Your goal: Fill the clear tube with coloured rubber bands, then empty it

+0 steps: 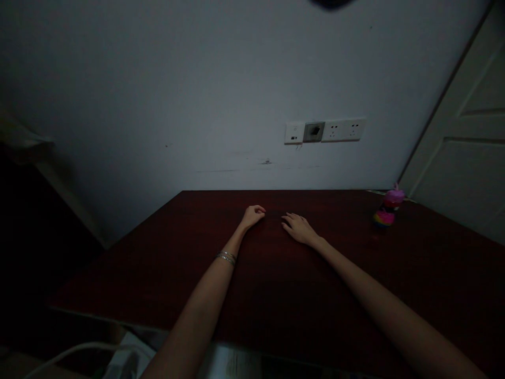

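Both my arms reach out over a dark red wooden table (pixel 165 273). My left hand (pixel 253 215) rests on the tabletop with its fingers curled under, and nothing shows in it; a thin metal bracelet (pixel 226 257) circles that forearm. My right hand (pixel 296 227) lies flat on the wood just to the right, fingers stretched out and holding nothing. A small gap separates the two hands. A small pink and rainbow-coloured toy (pixel 389 207) stands on the table far to the right, well away from either hand.
A white wall rises behind the table with a row of sockets (pixel 325 131). A white door (pixel 465 158) stands at the right. A white cable (pixel 79 350) runs below the table's near-left edge. The room is dim.
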A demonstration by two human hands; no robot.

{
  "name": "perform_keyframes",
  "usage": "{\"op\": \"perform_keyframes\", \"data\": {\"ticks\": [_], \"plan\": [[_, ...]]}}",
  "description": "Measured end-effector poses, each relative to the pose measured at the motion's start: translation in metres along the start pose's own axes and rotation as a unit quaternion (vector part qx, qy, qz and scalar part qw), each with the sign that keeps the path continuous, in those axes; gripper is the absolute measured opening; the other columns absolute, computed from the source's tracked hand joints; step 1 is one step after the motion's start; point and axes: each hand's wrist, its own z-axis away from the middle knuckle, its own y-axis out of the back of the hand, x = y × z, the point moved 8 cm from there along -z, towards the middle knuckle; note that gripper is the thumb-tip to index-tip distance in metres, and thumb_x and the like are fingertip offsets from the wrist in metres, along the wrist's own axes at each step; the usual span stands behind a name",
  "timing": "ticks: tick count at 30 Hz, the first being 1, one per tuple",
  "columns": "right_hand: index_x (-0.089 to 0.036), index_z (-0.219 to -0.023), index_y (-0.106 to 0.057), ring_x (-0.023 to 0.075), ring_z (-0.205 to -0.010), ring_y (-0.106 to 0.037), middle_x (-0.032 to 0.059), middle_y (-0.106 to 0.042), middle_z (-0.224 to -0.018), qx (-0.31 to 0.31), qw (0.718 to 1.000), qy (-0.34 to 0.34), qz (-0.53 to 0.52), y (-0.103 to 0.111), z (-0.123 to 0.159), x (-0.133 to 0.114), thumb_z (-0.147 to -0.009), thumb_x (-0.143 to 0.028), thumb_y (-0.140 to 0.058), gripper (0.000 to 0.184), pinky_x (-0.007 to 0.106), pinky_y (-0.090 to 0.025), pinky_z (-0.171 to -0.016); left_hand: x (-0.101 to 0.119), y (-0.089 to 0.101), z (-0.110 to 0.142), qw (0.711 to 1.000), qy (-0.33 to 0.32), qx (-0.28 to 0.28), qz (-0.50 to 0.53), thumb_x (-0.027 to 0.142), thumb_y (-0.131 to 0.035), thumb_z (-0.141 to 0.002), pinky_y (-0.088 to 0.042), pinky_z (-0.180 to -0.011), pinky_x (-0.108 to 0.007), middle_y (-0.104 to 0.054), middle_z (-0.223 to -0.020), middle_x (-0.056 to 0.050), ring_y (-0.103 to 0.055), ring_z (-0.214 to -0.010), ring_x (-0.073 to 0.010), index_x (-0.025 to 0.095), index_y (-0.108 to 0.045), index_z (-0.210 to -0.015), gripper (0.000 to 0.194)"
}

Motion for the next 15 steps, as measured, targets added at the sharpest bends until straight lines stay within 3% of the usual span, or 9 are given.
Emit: {"op": "perform_keyframes", "data": {"ticks": [15], "plan": [[-0.015,-0.127,-0.047,0.0255,-0.128,-0.031,0.0133,-0.039,-0.138,0.014,1.0,0.007,0.01,0.0005,-0.0005,-0.0003,-0.089,-0.038,-0.03,0.047,0.043,-0.024,-0.103,-0.0011,0.001,0.0004,1.0,0.009,-0.003,0.012,0.01,-0.058,-0.063,-0.042,-0.062,-0.02,-0.062,-0.068,-0.002,-0.054,-0.063,-0.0105,0.011,-0.067,-0.078,0.018]]}}
